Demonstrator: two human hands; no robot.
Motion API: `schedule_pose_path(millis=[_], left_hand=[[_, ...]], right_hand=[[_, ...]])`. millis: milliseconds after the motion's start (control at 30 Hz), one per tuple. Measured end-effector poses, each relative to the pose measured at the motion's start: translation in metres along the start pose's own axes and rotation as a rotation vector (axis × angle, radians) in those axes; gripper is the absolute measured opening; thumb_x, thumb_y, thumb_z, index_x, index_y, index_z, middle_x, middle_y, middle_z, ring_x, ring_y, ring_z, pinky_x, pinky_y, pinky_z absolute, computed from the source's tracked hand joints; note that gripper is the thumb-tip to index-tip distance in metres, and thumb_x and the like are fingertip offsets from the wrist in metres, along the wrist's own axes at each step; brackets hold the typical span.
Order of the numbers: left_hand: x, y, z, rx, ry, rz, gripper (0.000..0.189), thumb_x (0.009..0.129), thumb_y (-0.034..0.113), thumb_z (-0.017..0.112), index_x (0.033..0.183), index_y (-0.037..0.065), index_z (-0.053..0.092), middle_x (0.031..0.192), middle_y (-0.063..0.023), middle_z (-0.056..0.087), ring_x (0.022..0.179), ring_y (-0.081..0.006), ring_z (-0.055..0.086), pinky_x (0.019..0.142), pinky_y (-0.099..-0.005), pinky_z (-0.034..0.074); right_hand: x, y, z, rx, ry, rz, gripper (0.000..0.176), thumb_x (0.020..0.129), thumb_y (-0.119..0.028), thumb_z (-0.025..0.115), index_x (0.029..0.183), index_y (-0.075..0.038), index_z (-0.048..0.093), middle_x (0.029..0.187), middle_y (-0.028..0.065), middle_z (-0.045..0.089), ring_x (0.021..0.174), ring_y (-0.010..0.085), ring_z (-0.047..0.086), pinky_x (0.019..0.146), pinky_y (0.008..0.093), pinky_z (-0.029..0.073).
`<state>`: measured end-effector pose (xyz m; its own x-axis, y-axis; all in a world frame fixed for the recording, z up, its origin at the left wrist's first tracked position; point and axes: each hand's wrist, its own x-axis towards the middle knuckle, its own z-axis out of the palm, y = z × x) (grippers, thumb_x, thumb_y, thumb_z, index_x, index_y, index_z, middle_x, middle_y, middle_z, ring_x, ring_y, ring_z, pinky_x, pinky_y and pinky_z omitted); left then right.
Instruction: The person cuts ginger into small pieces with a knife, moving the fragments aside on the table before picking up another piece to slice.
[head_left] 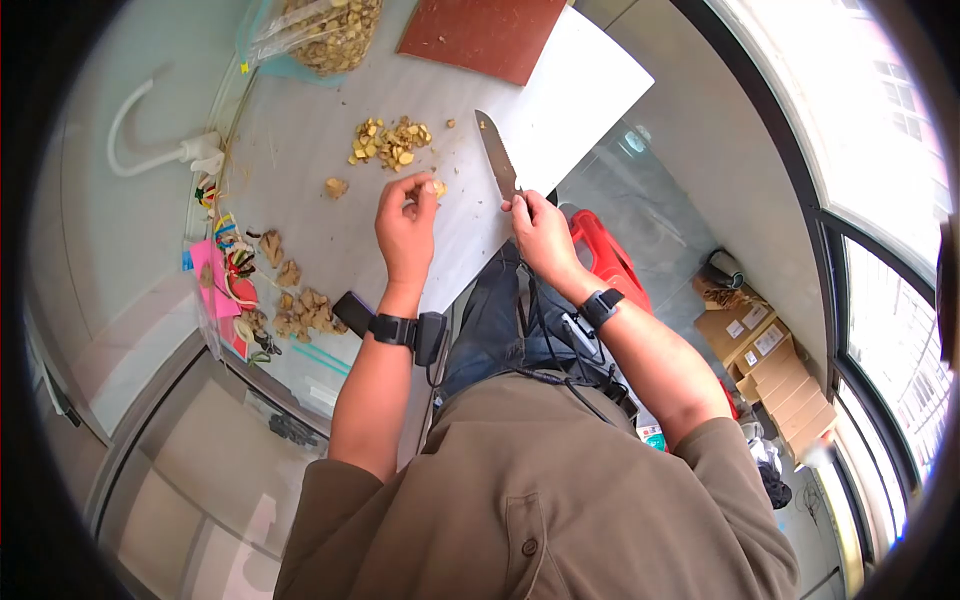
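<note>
Pinches a small yellowish piece (440, 188) between the thumb and fingers of the left hand (405, 240), above the pale table (300, 130). Grips with the right hand (545, 238) the handle of a serrated knife (497, 155), and points its blade toward the far side, to the right of the piece. Has, just beyond the left hand, a heap of cut pieces (390, 145); nearer and left, one brown lump (336, 187). Shows knobbly lumps (308, 316) at the near left, a filled bag (330, 40) far left, and a red-brown board (485, 35) at the far side.

Right hand (543, 235) grips a knife (496, 152) pointing to 11 o'clock; left hand (407, 230) pinches a yellowish piece (440, 188).
</note>
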<state>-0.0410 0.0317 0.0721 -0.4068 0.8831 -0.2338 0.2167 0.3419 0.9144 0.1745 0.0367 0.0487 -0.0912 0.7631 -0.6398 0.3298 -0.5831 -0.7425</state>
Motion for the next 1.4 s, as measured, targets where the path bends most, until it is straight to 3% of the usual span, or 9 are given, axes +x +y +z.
schedule_pose_path(millis=[100, 167, 267, 300, 600, 767, 1167, 1267, 1400], left_hand=[[-0.013, -0.018, -0.001, 0.004, 0.001, 0.009, 0.013, 0.111, 0.006, 0.073, 0.122, -0.001, 0.077, 0.115, -0.0044, 0.068, 0.097, -0.0126, 0.071, 0.082, -0.0301, 0.065], [-0.020, -0.027, 0.000, -0.093, 0.012, -0.038, 0.013, 0.111, 0.006, 0.073, 0.121, -0.001, 0.077, 0.114, -0.0050, 0.068, 0.096, -0.0130, 0.071, 0.084, -0.0305, 0.065], [-0.028, -0.030, 0.004, -0.080, 0.043, -0.080, 0.013, 0.110, 0.006, 0.075, 0.121, 0.000, 0.078, 0.112, -0.0050, 0.070, 0.095, -0.0132, 0.072, 0.084, -0.0311, 0.064], [-0.030, -0.030, 0.007, -0.083, 0.050, -0.085, 0.013, 0.110, 0.006, 0.075, 0.121, 0.000, 0.078, 0.112, -0.0050, 0.070, 0.095, -0.0132, 0.072, 0.084, -0.0311, 0.064], [-0.026, -0.009, 0.065, 0.057, -0.011, 0.184, 0.019, 0.100, 0.002, 0.081, 0.119, 0.005, 0.079, 0.110, -0.0069, 0.076, 0.090, -0.0179, 0.075, 0.080, -0.0320, 0.062], [-0.026, -0.024, 0.077, 0.325, -0.039, 0.282, 0.025, 0.098, 0.012, 0.082, 0.122, 0.008, 0.077, 0.118, -0.0086, 0.074, 0.118, -0.0345, 0.069, 0.103, -0.0479, 0.056], [-0.021, -0.019, 0.060, 0.403, -0.128, 0.483, 0.028, 0.097, 0.009, 0.086, 0.123, 0.008, 0.078, 0.131, -0.0104, 0.073, 0.120, -0.0322, 0.070, 0.094, -0.0422, 0.062], [-0.017, -0.022, 0.067, 0.356, -0.126, 0.457, 0.021, 0.096, 0.009, 0.085, 0.115, 0.008, 0.078, 0.124, -0.0089, 0.074, 0.117, -0.0335, 0.070, 0.098, -0.0448, 0.060], [-0.017, -0.027, 0.069, 0.319, -0.077, 0.468, 0.016, 0.095, 0.011, 0.085, 0.109, 0.008, 0.078, 0.117, -0.0068, 0.075, 0.110, -0.0333, 0.072, 0.096, -0.0459, 0.059]], right_hand=[[0.015, -0.008, 0.010, -0.091, 0.024, -0.133, 0.038, 0.117, -0.030, 0.057, 0.118, 0.004, 0.074, 0.093, 0.0237, 0.078, 0.083, 0.0404, 0.075, 0.082, 0.0484, 0.057], [0.022, -0.015, 0.022, -0.200, -0.085, -0.111, 0.038, 0.118, -0.030, 0.057, 0.119, 0.002, 0.077, 0.081, 0.0125, 0.073, 0.073, 0.0228, 0.067, 0.075, 0.0412, 0.056], [0.011, -0.033, 0.029, -0.138, -0.153, -0.194, 0.037, 0.118, -0.029, 0.057, 0.118, 0.001, 0.078, 0.079, 0.0125, 0.071, 0.073, 0.0213, 0.068, 0.074, 0.0402, 0.056], [0.006, -0.038, 0.026, -0.109, -0.159, -0.167, 0.036, 0.115, -0.030, 0.059, 0.119, 0.002, 0.075, 0.100, 0.0263, 0.081, 0.091, 0.0436, 0.078, 0.085, 0.0503, 0.060], [-0.012, 0.029, -0.053, -0.237, 0.057, -0.090, 0.029, 0.117, -0.026, 0.060, 0.115, -0.002, 0.076, 0.093, 0.0208, 0.080, 0.083, 0.0366, 0.078, 0.078, 0.0470, 0.060], [-0.026, 0.055, -0.063, -0.248, 0.136, -0.227, 0.028, 0.117, -0.025, 0.060, 0.115, -0.001, 0.076, 0.085, 0.0199, 0.075, 0.077, 0.0320, 0.074, 0.074, 0.0444, 0.056], [-0.044, 0.054, -0.045, -0.264, 0.109, -0.110, 0.025, 0.117, -0.024, 0.059, 0.113, -0.003, 0.074, 0.089, 0.0206, 0.079, 0.080, 0.0386, 0.079, 0.074, 0.0476, 0.059], [-0.046, 0.057, -0.046, -0.274, 0.152, -0.255, 0.026, 0.118, -0.022, 0.060, 0.117, -0.002, 0.076, 0.082, 0.0148, 0.073, 0.067, 0.0263, 0.068, 0.068, 0.0412, 0.054], [-0.052, 0.048, -0.042, -0.292, 0.115, -0.262, 0.022, 0.117, -0.022, 0.062, 0.117, -0.002, 0.072, 0.094, 0.0203, 0.079, 0.083, 0.0377, 0.077, 0.075, 0.0486, 0.059]])
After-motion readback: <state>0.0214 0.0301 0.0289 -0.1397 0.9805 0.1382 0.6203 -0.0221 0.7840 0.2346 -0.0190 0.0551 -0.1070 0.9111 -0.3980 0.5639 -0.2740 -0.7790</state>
